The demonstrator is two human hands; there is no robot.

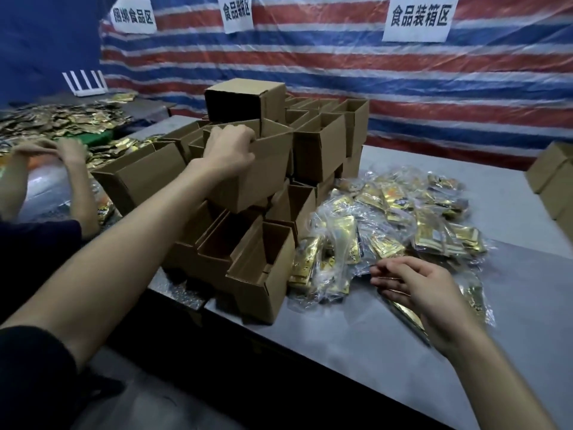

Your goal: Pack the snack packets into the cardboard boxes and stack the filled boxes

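Box sits atop pile of empties, left of packets on desk. Your left grip clamps its near rim. Right grip hovers relaxed, empty, over packets. Lift straight up, or neighbours likely topple. Set it beside packets.

A red, white and blue striped tarp hangs across the back from 11 to 2 o'clock. It carries three white paper signs with black characters at 11, 12 and 1 o'clock. A plain blue sheet and a white rack sit at 10 o'clock. The grey tabletop fills 5 o'clock.
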